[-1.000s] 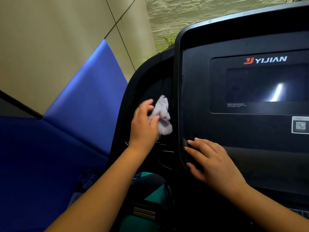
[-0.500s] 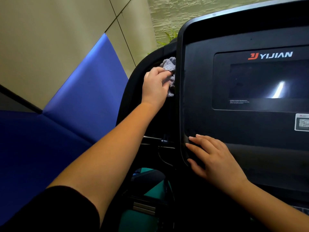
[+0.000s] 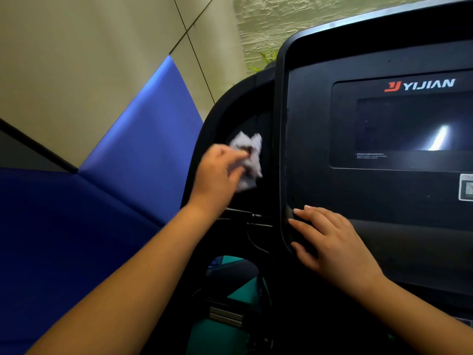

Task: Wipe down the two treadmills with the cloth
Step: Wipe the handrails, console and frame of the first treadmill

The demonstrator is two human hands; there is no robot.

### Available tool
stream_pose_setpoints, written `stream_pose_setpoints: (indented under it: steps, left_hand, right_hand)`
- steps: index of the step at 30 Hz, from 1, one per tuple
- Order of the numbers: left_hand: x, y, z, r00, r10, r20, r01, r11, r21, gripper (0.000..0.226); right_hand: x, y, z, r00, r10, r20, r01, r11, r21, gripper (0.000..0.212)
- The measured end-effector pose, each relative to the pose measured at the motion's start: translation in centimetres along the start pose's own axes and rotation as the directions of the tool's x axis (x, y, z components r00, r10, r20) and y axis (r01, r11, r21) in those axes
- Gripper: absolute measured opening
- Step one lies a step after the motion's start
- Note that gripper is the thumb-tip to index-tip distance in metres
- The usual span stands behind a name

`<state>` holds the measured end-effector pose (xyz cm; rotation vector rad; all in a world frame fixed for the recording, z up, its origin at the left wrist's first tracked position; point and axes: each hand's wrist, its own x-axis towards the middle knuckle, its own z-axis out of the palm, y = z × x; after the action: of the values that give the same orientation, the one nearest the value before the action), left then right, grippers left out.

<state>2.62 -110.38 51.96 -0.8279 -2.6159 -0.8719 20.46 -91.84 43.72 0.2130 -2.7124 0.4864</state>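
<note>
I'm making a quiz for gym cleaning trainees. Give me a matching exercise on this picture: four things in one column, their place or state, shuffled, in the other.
1 cloth
2 right hand
3 screen
4 blue pad

A dark, with one bright streak
B gripped by the left hand beside the console
C flat on the console's lower left corner
D far left of the view

Pairs: 1-B, 2-C, 3-A, 4-D

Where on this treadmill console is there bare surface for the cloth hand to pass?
Free: the console strip between its left rim and the screen, above the right hand; also the band under the screen, up to the QR sticker. Crowded: the lower left corner under the right hand, and the cables below the cloth.
</note>
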Motion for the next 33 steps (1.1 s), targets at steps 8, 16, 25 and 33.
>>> stream_pose_setpoints:
  steps: [8,16,25,33]
  left_hand:
    - [3.5,-6.4,-1.5,0.849,0.4,0.346,-0.528,0.623,0.577,0.014]
    - [-2.3,-5.6,-3.6,0.737,0.183,0.65,-0.558,0.708,0.433,0.016]
    - [-2.3,-3.0,1.5,0.962,-0.119,0.248,0.012,0.918,0.395,0.013]
    - [-2.9,-1.9,1.7,0.913,-0.005,0.407,-0.098,0.968,0.233,0.01]
  right_hand:
    - [0.0,0.1,-0.2,1.0,0.002,0.015,-0.002,1.0,0.011,0.042]
    - [-0.1,0.2,-0.1,1.0,0.0,0.008,0.0,1.0,0.024,0.041]
    - [-0.2,0.1,0.1,1.0,0.007,0.012,-0.007,1.0,0.02,0.042]
    - [-0.2,0.1,0.0,1.0,0.002,0.006,-0.002,1.0,0.024,0.04]
